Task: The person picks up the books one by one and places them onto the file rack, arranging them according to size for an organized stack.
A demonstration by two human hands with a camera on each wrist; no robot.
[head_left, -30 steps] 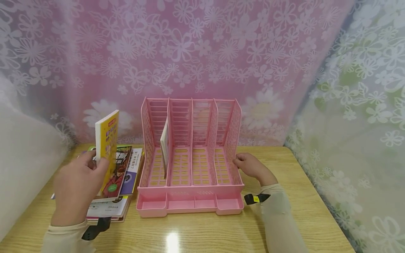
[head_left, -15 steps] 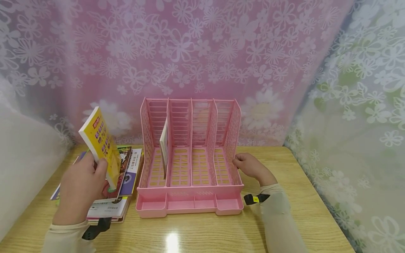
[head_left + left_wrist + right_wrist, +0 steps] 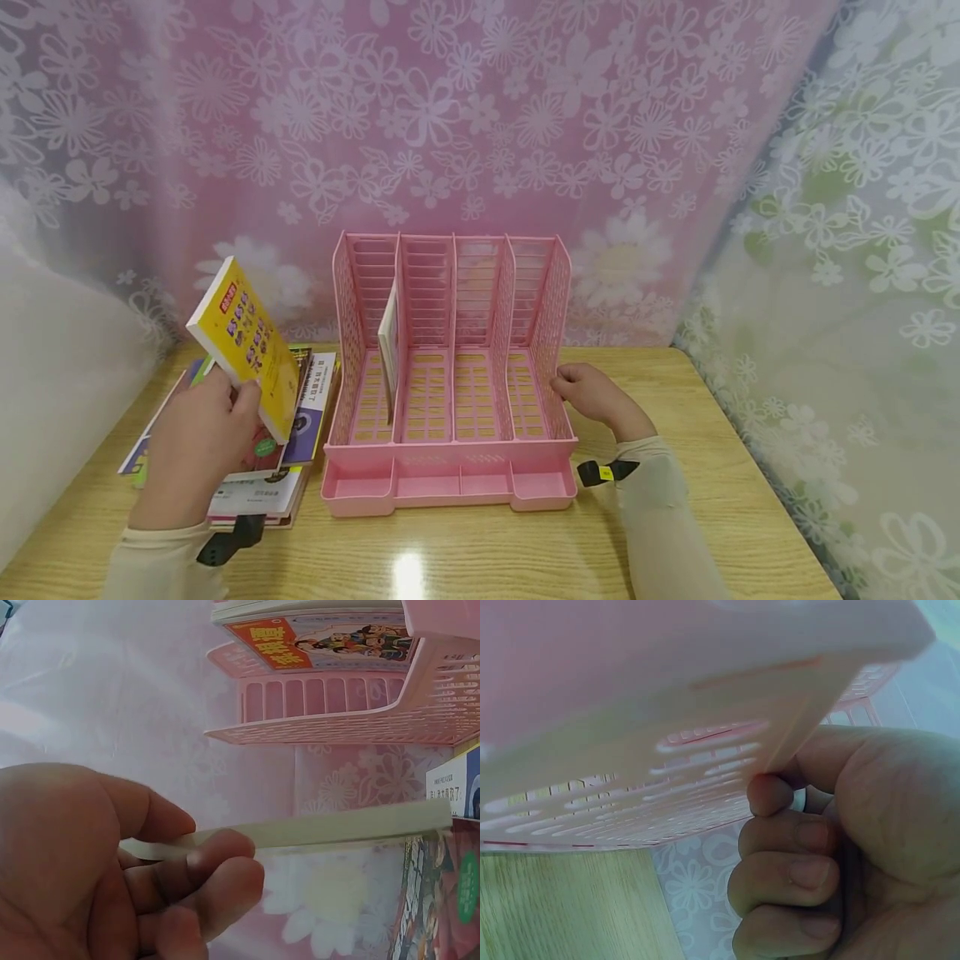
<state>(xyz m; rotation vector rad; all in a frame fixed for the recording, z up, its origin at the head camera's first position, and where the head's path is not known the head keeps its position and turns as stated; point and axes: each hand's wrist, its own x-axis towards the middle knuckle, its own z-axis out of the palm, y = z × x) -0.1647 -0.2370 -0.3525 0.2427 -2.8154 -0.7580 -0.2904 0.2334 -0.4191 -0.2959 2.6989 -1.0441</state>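
My left hand (image 3: pixel 198 437) pinches a yellow paperback book (image 3: pixel 258 350) by its near edge, between thumb and fingers. The book is tilted, its lower corner over the stack of books (image 3: pixel 309 417). In the left wrist view the pale page edge of the yellow book (image 3: pixel 345 826) runs from the fingertips. A pink desktop file rack (image 3: pixel 450 454) stands in the middle, with upright compartments and small front trays. My right hand (image 3: pixel 600 400) grips the outer side wall of the rack with curled fingers. One thin book (image 3: pixel 388 354) leans on a divider in the leftmost compartment.
The stack lies left of the rack, its covers spread unevenly on the wooden table (image 3: pixel 510 554). A pink floral curtain (image 3: pixel 465 108) hangs behind, and a pale floral one (image 3: pixel 870 250) at the right.
The yellow book has swung from nearly upright to leaning left, its printed cover now facing more toward the head view. The left hand has shifted slightly; the right hand stays on the rack.
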